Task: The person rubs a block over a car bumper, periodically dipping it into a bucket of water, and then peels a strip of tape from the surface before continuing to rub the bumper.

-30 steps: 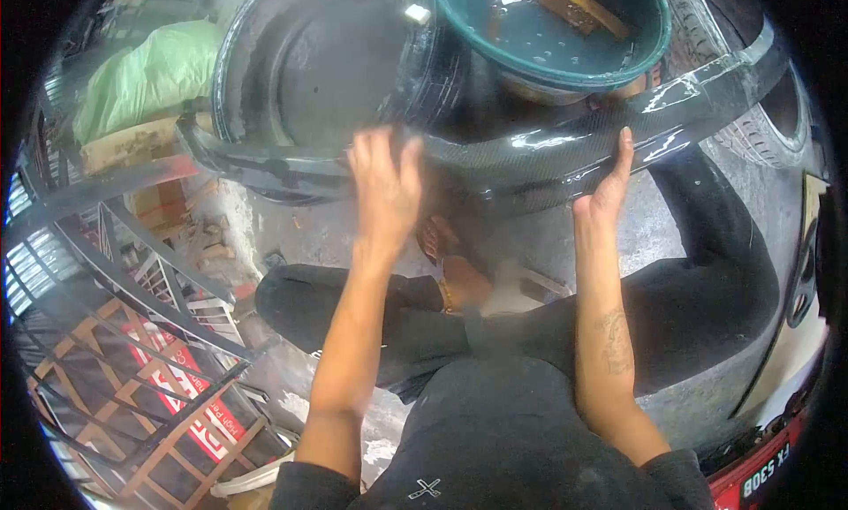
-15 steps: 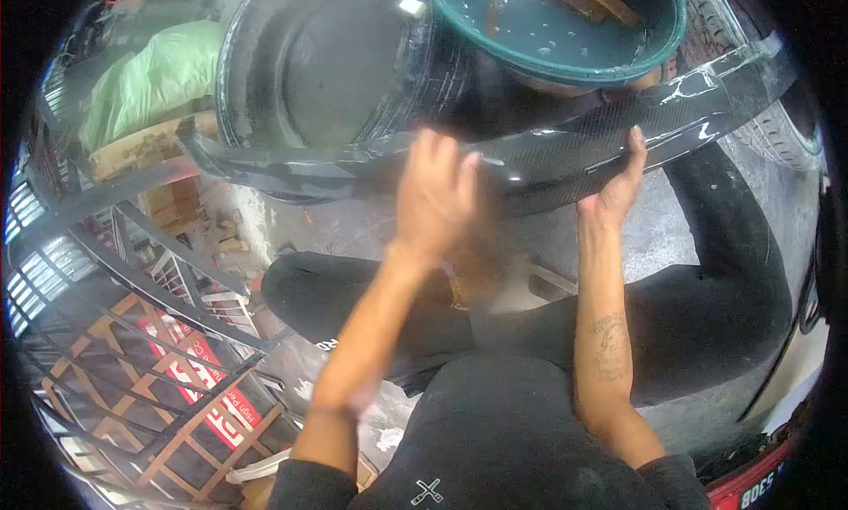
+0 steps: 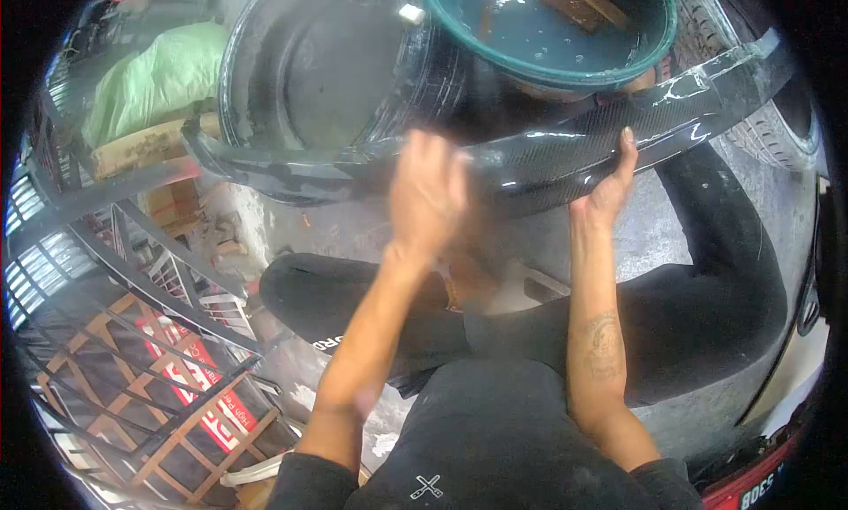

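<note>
A long, curved, glossy black carbon-fibre panel [image 3: 548, 152] stretches across the view, its surface wet-looking. My left hand [image 3: 428, 196] is on the middle of the panel, blurred by motion, with its fingers bent and close together. Whatever may be under those fingers is hidden. My right hand [image 3: 605, 188] grips the panel's near edge farther right. Its thumb lies over the top face, while the other fingers are out of sight beneath.
Beyond the panel stand a teal basin [image 3: 552, 79] of cloudy water with brown pieces in it, and a round black tub [image 3: 231, 77] with a small white block [image 3: 412, 14] on its rim. Tyres [image 3: 773, 135] lie right; a green bag [image 3: 159, 77] and metal grating [image 3: 132, 395] are left.
My left hand has shifted very slightly left along the panel and is still blurred. My right hand keeps its hold. The whole view has moved a little.
</note>
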`<state>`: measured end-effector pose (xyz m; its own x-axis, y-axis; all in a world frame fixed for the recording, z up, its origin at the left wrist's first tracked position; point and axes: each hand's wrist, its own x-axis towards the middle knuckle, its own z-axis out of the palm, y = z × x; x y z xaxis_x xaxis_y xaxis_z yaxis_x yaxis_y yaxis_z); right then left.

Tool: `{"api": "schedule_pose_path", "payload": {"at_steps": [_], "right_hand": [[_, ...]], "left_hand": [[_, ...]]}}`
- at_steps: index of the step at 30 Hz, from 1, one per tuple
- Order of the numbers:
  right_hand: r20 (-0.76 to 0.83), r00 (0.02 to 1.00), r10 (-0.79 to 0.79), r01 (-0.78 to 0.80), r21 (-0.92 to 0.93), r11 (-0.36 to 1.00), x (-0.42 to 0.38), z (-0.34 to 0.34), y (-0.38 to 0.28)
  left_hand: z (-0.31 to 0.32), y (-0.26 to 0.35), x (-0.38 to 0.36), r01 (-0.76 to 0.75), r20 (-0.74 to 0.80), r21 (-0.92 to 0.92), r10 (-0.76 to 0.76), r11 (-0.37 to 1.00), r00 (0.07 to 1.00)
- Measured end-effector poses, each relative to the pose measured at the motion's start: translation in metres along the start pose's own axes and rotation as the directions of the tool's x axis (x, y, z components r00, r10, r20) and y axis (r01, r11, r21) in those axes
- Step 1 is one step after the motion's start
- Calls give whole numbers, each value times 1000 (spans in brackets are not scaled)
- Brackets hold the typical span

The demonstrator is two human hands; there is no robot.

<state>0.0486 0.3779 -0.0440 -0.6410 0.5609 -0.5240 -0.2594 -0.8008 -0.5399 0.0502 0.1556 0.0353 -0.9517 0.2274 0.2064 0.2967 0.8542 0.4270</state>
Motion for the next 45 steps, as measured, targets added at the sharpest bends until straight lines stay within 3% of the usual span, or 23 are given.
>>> {"api": "schedule_pose_path", "payload": {"at_steps": [2,5,9,12,13,17,20,21,23,25,28,29,30,33,36,37,40,42,45], "right_hand": [[-11,1000,2,-2,-16,1000,0,-3,-1],[-26,1000,9,-10,-42,999,-4,-2,-2],[-7,1000,16,-16,-31,999,-4,2,-5],[-6,999,39,-39,-42,998,-5,1,-4],[-7,999,40,-40,-42,998,-6,-2,-4],[-19,1000,-4,3,-36,999,1,-2,-1],[-22,1000,2,-3,-60,998,2,-6,4],[-22,1000,-8,6,-60,998,0,-7,3],[-14,999,-34,33,-39,999,6,0,0],[18,999,36,-36,-22,999,-1,0,-4],[-5,998,58,-58,-23,998,-3,0,-3],[-7,999,53,-53,-32,998,0,-3,-1],[-4,999,46,-46,-32,998,0,-3,-1],[-7,1000,-8,8,-32,999,-1,-1,-2],[2,1000,3,-3,-16,1000,-2,1,0],[4,1000,0,0,-20,1000,-3,-1,-2],[-9,1000,-23,23,-16,1000,1,-1,1],[-45,999,-5,3,-66,998,2,-2,2],[-38,999,-11,9,-61,998,-2,1,0]], "left_hand": [[-11,-16,1,-35,98,-72,42,997,994],[-26,-71,21,74,85,55,-78,996,993],[-14,-1,-1,-74,59,-11,75,997,995],[-32,-58,23,-57,137,39,52,998,989],[-34,-63,27,30,89,50,-34,998,995],[-17,-1,4,-99,83,-18,100,995,991],[-33,-63,26,-95,186,20,89,995,979],[-37,-65,34,-33,153,58,24,998,988],[-25,-44,22,-93,148,41,86,995,985],[-27,-5,9,-125,179,-44,131,991,975],[-33,-64,29,-151,237,-8,149,988,960],[-37,-69,33,-43,266,31,33,999,963],[-36,-59,31,-47,263,26,39,999,964],[-28,-19,13,-205,219,-44,210,978,953],[-38,-74,39,-242,219,37,228,970,949],[-42,-74,42,-120,250,37,107,992,962],[-31,-22,17,-173,259,-44,178,984,949],[-32,-40,17,-168,217,-84,182,982,959],[-39,-84,34,-42,207,87,23,995,978]]}}
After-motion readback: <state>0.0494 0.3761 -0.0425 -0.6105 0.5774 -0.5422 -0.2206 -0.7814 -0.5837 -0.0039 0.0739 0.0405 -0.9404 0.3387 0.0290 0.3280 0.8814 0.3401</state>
